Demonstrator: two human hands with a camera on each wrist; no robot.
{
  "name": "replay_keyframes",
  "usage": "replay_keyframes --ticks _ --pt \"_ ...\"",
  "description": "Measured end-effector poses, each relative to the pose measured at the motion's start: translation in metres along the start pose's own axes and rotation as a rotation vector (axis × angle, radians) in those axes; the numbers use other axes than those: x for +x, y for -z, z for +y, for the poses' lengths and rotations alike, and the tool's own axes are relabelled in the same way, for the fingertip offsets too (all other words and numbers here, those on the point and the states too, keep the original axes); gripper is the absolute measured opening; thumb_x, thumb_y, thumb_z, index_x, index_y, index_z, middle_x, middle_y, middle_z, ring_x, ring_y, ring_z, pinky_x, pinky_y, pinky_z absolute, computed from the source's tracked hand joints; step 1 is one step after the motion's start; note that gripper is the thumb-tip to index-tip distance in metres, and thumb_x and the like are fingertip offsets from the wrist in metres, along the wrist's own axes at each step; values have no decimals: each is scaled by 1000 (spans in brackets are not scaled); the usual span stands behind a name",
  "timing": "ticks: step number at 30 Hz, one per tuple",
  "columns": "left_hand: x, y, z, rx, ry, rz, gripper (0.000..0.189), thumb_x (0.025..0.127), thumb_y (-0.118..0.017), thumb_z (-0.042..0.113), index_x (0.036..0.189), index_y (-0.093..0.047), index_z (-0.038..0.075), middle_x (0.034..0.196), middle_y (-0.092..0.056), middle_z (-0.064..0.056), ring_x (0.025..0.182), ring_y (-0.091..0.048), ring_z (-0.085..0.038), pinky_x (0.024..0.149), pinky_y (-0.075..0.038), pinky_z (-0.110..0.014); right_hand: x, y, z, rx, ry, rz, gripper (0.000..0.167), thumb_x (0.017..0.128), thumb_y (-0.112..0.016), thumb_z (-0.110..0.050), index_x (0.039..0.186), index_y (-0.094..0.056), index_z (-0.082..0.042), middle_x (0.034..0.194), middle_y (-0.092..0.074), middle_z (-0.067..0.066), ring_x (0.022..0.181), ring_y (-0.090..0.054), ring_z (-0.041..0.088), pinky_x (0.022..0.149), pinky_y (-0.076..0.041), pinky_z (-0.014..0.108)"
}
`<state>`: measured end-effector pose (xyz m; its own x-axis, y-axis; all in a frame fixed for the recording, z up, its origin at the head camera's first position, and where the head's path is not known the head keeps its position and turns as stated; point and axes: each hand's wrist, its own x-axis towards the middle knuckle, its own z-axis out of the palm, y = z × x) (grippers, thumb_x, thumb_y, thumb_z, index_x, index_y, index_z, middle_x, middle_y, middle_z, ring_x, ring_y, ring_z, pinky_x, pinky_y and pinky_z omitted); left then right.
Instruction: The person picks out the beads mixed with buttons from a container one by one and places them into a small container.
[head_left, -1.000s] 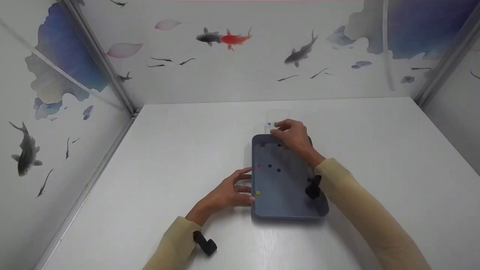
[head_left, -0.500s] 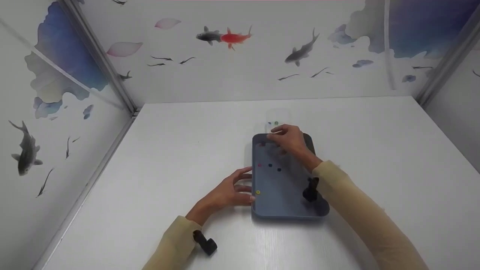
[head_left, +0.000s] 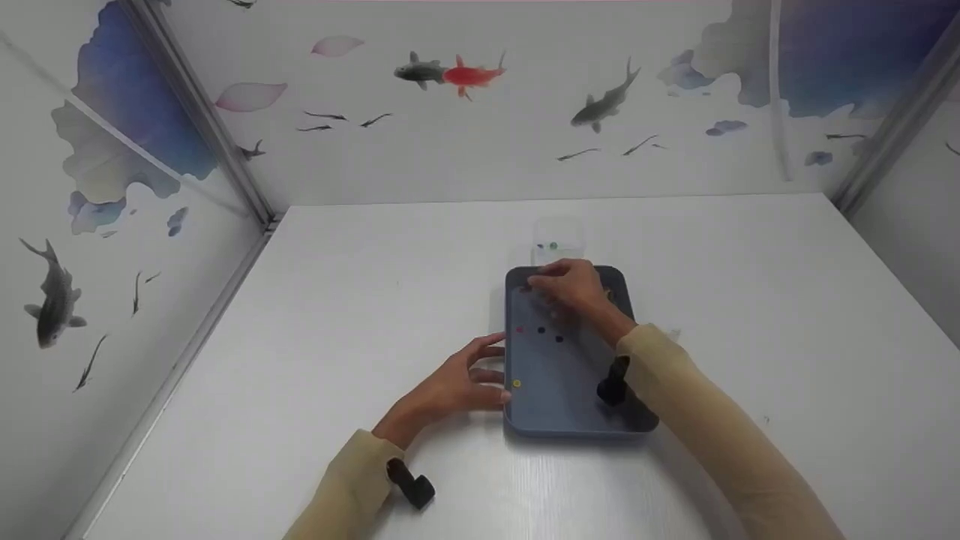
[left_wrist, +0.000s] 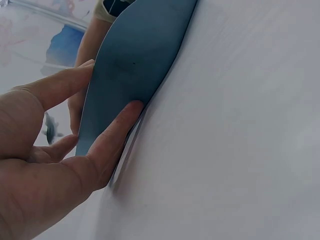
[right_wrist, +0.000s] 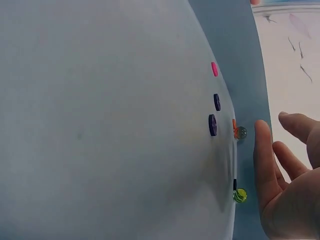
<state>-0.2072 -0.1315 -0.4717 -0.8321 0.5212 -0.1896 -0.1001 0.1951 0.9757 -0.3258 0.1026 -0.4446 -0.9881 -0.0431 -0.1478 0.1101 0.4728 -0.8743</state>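
My left hand (head_left: pixel 457 382) rests with spread, fairly straight fingers against the left outer wall of a blue-grey tray (head_left: pixel 585 432). In the left wrist view its fingertips touch that wall. Over the tray's far end is my right hand (head_left: pixel 574 289), palm and fingers uncurled, with nothing between thumb and fingers in the right wrist view. Close by in the tray lie a clear dark marble (right_wrist: pixel 242 133) and a yellow-green marble (right_wrist: pixel 240 195). A pink button (right_wrist: pixel 214 69), two dark purple buttons (right_wrist: pixel 213 125) and a yellow button (head_left: pixel 517 383) also lie there.
Just behind the tray stands a clear plastic box (head_left: pixel 559 225) with a green marble (head_left: pixel 553 245) and a small blue piece inside. A small transparent scrap (head_left: pixel 675 334) lies right of the tray. White panels with painted fish surround the white table (head_left: pixel 360 285).
My right hand has drawn back from the clear box to above the tray's far end, slightly leftward. The green marble in the box has come into view. My left hand stays put.
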Motion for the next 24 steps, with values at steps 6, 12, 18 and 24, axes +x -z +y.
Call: replay_keyframes --ticks 6,12,18,24 --pt "1 1 -1 4 -3 -6 93 83 -81 9 157 -30 28 155 -42 -7 128 -59 -26 96 -58 -38 1 -2 2 4 -40 -8 47 92 -72 -34 128 -64 -6 112 -70 16 84 -69 21 59 -60 26" --pt "0 0 -1 8 1 -2 92 83 -82 10 157 -30 29 156 -41 -7 130 -58 -27 97 -57 -40 3 -5 3 22 -75 -11 46 90 -74 -36 124 -67 -6 111 -71 15 83 -69 20 61 -61 27" --pt "0 0 0 10 8 2 92 83 -81 11 157 -29 29 156 -40 -7 130 -58 -26 98 -57 -39 6 -7 6 67 -105 -9 44 89 -75 -34 121 -68 -4 105 -71 13 73 -68 16 59 -60 27" --pt "0 0 0 -49 6 -7 94 82 -81 7 157 -30 26 156 -40 -9 128 -58 -27 95 -59 -40 7 -10 7 127 -109 -11 44 88 -77 -31 119 -68 -2 95 -72 10 67 -69 13 56 -60 28"
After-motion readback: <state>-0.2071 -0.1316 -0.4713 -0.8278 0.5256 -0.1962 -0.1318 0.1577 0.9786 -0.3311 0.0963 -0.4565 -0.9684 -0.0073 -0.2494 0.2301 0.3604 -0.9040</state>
